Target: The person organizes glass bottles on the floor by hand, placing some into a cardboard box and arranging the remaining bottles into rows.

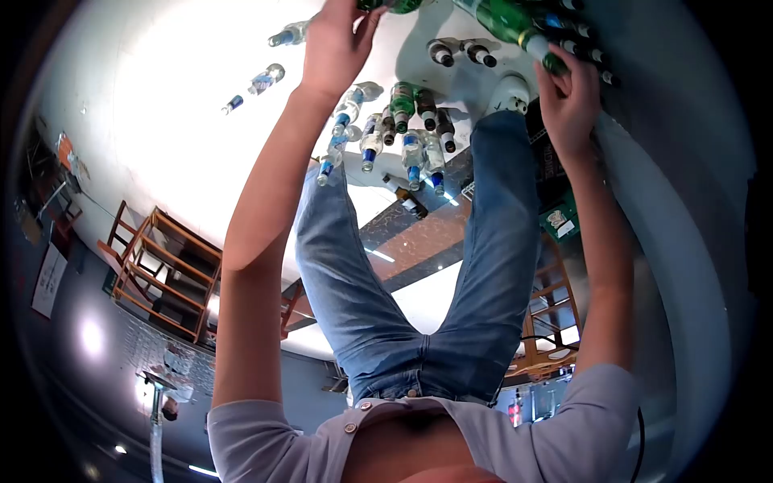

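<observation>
At the top edge, my left hand [338,44] is closed at the end of a green glass bottle [398,6]; its fingertips and most of that bottle are cut off by the frame. My right hand [570,97] grips the neck of a second green glass bottle [503,20], which lies slanted with its neck toward me. Between my arms, a group of bottles stands on the floor: a green bottle [402,105], clear bottles with blue caps [412,153] and dark brown bottles [445,129].
Two brown bottles [481,55] stand farther up, near my white shoe [511,92]. More dark bottles crowd the upper right. A clear bottle [266,79] is at the left. Wooden chairs [173,270] and a green crate [560,219] are behind me.
</observation>
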`<state>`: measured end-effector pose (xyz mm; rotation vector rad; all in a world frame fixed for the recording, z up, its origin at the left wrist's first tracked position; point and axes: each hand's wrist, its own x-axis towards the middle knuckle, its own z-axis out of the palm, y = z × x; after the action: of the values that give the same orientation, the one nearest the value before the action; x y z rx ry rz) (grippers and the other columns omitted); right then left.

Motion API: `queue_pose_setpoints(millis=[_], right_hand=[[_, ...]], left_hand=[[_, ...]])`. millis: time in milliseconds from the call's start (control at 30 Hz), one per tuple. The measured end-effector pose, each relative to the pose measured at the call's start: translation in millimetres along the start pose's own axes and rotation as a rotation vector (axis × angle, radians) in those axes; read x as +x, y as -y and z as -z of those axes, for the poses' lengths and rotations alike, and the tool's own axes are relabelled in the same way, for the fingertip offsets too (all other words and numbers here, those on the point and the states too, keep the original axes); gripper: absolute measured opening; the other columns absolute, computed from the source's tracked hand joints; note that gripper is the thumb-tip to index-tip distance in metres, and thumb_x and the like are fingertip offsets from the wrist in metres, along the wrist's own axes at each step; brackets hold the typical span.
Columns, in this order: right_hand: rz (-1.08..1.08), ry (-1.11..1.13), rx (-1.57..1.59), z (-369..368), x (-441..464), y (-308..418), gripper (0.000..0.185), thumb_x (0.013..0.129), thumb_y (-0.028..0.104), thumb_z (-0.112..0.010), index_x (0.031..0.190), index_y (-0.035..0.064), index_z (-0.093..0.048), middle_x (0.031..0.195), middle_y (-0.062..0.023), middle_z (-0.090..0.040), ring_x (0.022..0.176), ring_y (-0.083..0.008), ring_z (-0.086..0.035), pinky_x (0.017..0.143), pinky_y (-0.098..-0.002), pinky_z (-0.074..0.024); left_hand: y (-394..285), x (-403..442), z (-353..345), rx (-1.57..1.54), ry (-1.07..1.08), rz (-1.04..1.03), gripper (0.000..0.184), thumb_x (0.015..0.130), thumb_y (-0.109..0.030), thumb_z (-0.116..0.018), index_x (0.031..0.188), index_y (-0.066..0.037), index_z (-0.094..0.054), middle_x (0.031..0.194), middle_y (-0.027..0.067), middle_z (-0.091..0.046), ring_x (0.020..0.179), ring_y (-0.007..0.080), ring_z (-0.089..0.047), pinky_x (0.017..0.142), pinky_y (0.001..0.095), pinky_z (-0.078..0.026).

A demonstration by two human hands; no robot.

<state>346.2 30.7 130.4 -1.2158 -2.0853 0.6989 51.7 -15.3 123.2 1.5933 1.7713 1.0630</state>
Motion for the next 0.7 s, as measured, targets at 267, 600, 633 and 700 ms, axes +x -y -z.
queue_pose_setpoints(millis=[267, 600, 633, 700], right_hand=[[-0.387, 0.003, -0.091, 34, -79, -53, 0.029, 0.085, 0.008, -0.068, 0.112, 0.0028, -0.059, 0.103, -0.0112, -0.052, 0.094, -0.0186, -0.064, 0.074, -0.0273, -0.0582], [-0.541, -0.126, -0.13, 4, -120, -160, 0.029, 0.083, 0.011, -0.069, 0.111, 0.0051, -0.06, 0.107, -0.0153, -0.052, 0.085, -0.0255, -0.066, 0.073, -0.0341, -0.0568], [-0.551, -0.125, -0.129, 1, -121, -171, 0.029, 0.083, 0.011, -0.069, 0.111, 0.0051, -0.06, 0.107, -0.0153, -0.052, 0.085, -0.0255, -0.066, 0.073, -0.0341, -0.0568], [-0.467, -0.069, -0.21, -2, -123, -188, 0.029, 0.084, 0.016, -0.069, 0.11, 0.0073, -0.06, 0.102, -0.0147, -0.054, 0.078, -0.0255, -0.066, 0.068, -0.0357, -0.0547]], left_hand=[[-15, -5, -98, -0.036, 0.25, -0.175, 0.029, 0.085, -0.007, -0.064, 0.113, -0.007, -0.056, 0.101, 0.0115, -0.064, 0.088, 0.0288, -0.066, 0.07, 0.0342, -0.056], [-6, 5, -266, 0.121, 0.499, -0.196, 0.027, 0.087, -0.005, -0.054, 0.114, -0.005, -0.053, 0.106, 0.0178, -0.06, 0.088, 0.0348, -0.063, 0.071, 0.0382, -0.054], [0, 8, -281, 0.142, 0.606, -0.074, 0.029, 0.087, -0.001, -0.047, 0.116, -0.001, -0.049, 0.107, 0.0245, -0.058, 0.09, 0.0396, -0.061, 0.073, 0.0425, -0.053], [22, 5, -313, 0.16, 0.418, -0.229, 0.026, 0.086, -0.003, -0.044, 0.111, -0.004, -0.05, 0.103, 0.0241, -0.059, 0.084, 0.0426, -0.061, 0.068, 0.047, -0.051]])
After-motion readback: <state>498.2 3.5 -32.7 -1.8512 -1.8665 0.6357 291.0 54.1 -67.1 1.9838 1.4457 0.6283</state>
